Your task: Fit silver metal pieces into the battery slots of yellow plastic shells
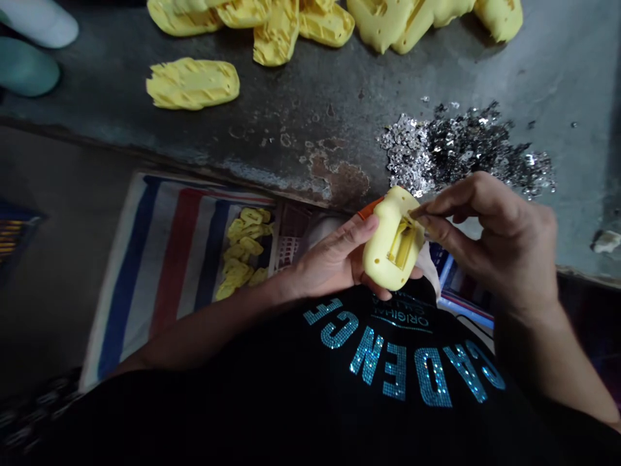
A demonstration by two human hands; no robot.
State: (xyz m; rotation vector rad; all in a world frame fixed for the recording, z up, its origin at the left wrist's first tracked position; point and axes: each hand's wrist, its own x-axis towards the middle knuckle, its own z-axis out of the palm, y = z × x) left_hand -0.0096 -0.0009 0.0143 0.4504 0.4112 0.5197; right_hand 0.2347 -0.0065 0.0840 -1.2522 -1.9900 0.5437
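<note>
My left hand [347,252] is closed around a yellow plastic shell [383,252], tilted in front of my chest. A narrow rectangular slot, like a battery compartment, faces up in the shell. Thumb and forefinger of my right hand [490,233] are pinched together at the upper end of that slot. What they hold, if anything, is too small to make out. Something orange [369,208] shows behind the shell near my left thumb. Just beyond my right hand lies a heap of small shiny metal pieces [466,149] on the grey worktop [272,129].
More yellow shells [276,29] lie along the back of the worktop, and a single yellow shell [194,84] sits at its left. Below the edge, a striped sheet [165,259] surrounds several yellow pieces [245,249]. Two rounded objects [29,65] stand at the upper left.
</note>
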